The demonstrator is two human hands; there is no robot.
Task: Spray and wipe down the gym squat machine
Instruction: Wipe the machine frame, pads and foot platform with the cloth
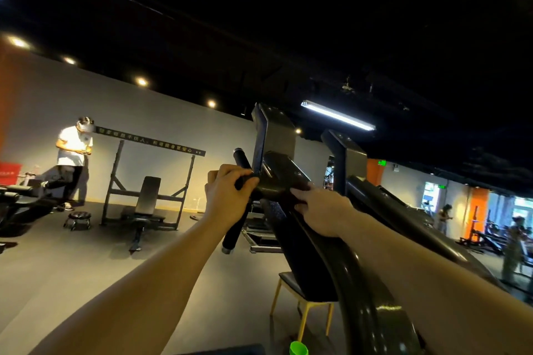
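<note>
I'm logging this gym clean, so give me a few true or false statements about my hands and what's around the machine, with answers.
The left hand grips the black handle. True.
The right hand holds a spray bottle. False: it rests on the machine, with no bottle in it.
A chair with yellow legs stands beside the machine. True.
The person in the white shirt sits on the bench. False: that person stands, away from the bench.
</note>
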